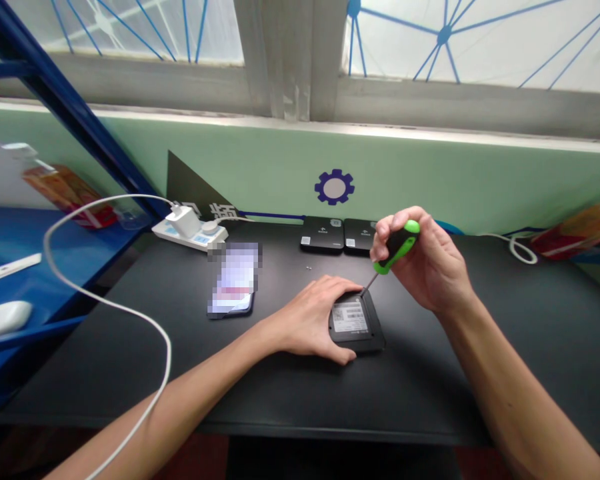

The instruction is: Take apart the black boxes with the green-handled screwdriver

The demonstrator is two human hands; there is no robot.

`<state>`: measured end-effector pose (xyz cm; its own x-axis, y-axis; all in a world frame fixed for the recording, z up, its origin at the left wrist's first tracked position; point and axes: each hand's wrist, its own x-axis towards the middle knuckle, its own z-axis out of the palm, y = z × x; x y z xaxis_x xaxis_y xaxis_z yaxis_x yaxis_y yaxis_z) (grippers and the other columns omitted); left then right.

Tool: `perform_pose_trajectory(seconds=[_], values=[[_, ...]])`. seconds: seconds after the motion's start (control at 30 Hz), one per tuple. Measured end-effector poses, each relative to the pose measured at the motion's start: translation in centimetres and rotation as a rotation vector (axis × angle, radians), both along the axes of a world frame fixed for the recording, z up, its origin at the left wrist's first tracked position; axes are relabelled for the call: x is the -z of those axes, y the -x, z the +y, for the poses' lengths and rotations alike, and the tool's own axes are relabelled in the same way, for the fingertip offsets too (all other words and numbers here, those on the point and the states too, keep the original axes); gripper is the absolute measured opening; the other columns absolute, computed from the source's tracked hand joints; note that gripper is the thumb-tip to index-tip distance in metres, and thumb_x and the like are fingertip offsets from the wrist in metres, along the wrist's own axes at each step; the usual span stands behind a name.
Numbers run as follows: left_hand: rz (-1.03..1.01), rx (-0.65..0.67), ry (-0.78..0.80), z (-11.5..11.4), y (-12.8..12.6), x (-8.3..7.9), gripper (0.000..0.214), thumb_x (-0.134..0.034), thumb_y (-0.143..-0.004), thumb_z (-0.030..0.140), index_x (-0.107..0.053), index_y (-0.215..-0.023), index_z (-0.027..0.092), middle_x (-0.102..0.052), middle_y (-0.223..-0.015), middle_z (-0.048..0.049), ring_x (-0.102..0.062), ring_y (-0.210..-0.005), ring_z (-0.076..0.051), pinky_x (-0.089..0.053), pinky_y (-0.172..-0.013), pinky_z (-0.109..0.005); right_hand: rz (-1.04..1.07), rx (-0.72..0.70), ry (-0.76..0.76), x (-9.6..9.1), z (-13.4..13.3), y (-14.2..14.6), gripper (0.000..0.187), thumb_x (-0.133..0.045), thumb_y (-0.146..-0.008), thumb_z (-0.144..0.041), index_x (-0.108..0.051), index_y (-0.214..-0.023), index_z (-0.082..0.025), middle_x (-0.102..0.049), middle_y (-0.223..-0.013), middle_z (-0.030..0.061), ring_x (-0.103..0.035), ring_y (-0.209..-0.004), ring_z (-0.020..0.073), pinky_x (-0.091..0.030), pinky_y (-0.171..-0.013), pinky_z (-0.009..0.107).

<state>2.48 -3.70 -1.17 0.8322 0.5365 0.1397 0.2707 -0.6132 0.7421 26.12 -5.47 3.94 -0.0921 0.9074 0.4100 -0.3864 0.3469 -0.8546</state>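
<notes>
A small black box-shaped device (373,337) lies on the dark table with its white label facing up. My left hand (317,317) grips it from the left, thumb on the near edge and fingers along the far edge. In my right hand (427,260) is a screwdriver (399,247) with a green and black handle. Its thin shaft slants down, and the tip meets the far edge of the device, close to my left fingertips. Whether the tip sits in a screw is too small to tell. A few tiny metal pieces, perhaps screws (309,268), lie beyond my left hand.
Two similar black devices (323,235) stand by the wall. A phone (235,277) lies left of my left hand. Behind it is a white power strip (190,233) with a charger; its white cable (167,347) loops across my left forearm. Bottles (577,233) stand at both sides.
</notes>
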Motion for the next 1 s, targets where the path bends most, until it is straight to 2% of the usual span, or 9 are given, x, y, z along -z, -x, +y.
perform_pose_trajectory(seconds=[0.1,0.17,0.27,0.33,0.43,0.57,0.7,0.83,1.0], values=[[-0.004,0.0,0.002,-0.04,-0.01,-0.16,0.104,-0.105,-0.064,0.044,-0.059,-0.155,0.022,-0.065,-0.154,-0.0152,-0.059,-0.144,-0.04,-0.045,-0.129,-0.057,0.027,-0.038,0.011,0.04,0.04,0.06,0.04,-0.069,-0.108,-0.065,-0.074,-0.101,-0.025,-0.062,-0.099,0.0026,-0.056,-0.067,0.0147,-0.055,-0.066,0.033],[-0.004,-0.001,0.003,-0.05,-0.02,-0.21,0.105,-0.105,-0.064,0.043,-0.059,-0.155,0.022,-0.065,-0.155,-0.0155,-0.059,-0.145,-0.04,-0.045,-0.129,-0.057,0.062,-0.063,0.029,0.14,0.01,0.09,0.044,-0.074,-0.102,-0.072,-0.071,-0.106,-0.028,-0.06,-0.099,0.0012,-0.052,-0.064,0.014,-0.052,-0.061,0.032],[-0.005,-0.002,0.006,-0.03,-0.01,-0.21,0.105,-0.104,-0.064,0.045,-0.059,-0.156,0.024,-0.064,-0.155,-0.015,-0.059,-0.145,-0.041,-0.045,-0.129,-0.059,0.065,-0.059,0.025,0.27,-0.07,-0.02,0.039,-0.09,-0.095,-0.059,-0.067,-0.11,-0.031,-0.062,-0.104,0.0,-0.055,-0.066,0.0139,-0.051,-0.062,0.031],[-0.002,-0.001,0.008,-0.02,-0.01,-0.24,0.105,-0.104,-0.064,0.046,-0.059,-0.156,0.024,-0.065,-0.155,-0.015,-0.059,-0.144,-0.041,-0.045,-0.128,-0.059,0.027,-0.039,0.012,0.31,-0.07,-0.14,0.032,-0.088,-0.099,-0.053,-0.069,-0.109,-0.03,-0.063,-0.108,0.0015,-0.06,-0.072,0.0152,-0.054,-0.065,0.031],[0.007,-0.003,0.009,-0.02,-0.02,-0.35,0.104,-0.105,-0.064,0.045,-0.06,-0.155,0.023,-0.065,-0.155,-0.0153,-0.059,-0.143,-0.041,-0.045,-0.128,-0.059,-0.018,-0.014,0.002,0.33,0.03,-0.19,0.032,-0.074,-0.107,-0.059,-0.075,-0.108,-0.027,-0.064,-0.106,0.0045,-0.062,-0.075,0.0174,-0.056,-0.068,0.034],[0.008,-0.007,0.012,-0.03,-0.04,-0.35,0.105,-0.105,-0.063,0.045,-0.06,-0.155,0.023,-0.065,-0.155,-0.0156,-0.059,-0.143,-0.042,-0.045,-0.128,-0.059,-0.018,-0.007,0.007,0.34,0.11,0.08,0.038,-0.068,-0.11,-0.063,-0.077,-0.108,-0.027,-0.061,-0.091,0.0038,-0.056,-0.07,0.0183,-0.055,-0.065,0.034],[0.003,-0.006,0.016,-0.04,-0.05,-0.25,0.104,-0.104,-0.063,0.046,-0.06,-0.154,0.024,-0.065,-0.154,-0.0155,-0.059,-0.143,-0.042,-0.046,-0.127,-0.059,0.024,-0.021,0.023,0.41,0.07,0.21,0.039,-0.074,-0.105,-0.067,-0.072,-0.109,-0.028,-0.061,-0.096,0.0025,-0.055,-0.068,0.0167,-0.052,-0.061,0.032],[0.009,-0.006,0.013,-0.03,-0.05,-0.25,0.104,-0.104,-0.063,0.047,-0.06,-0.155,0.025,-0.065,-0.155,-0.0154,-0.059,-0.143,-0.043,-0.046,-0.126,-0.06,0.025,-0.022,0.033,0.5,0.06,0.01,0.04,-0.087,-0.097,-0.059,-0.062,-0.112,-0.032,-0.061,-0.1,0.0001,-0.057,-0.069,0.0162,-0.052,-0.061,0.03],[0.0,-0.002,0.013,0.06,0.03,-0.17,0.104,-0.105,-0.064,0.046,-0.06,-0.155,0.024,-0.065,-0.155,-0.0153,-0.059,-0.144,-0.042,-0.045,-0.128,-0.059,-0.023,-0.019,0.023,0.15,-0.11,-0.29,0.035,-0.084,-0.101,-0.057,-0.064,-0.11,-0.03,-0.064,-0.1,0.0012,-0.062,-0.074,0.0178,-0.057,-0.065,0.032]])
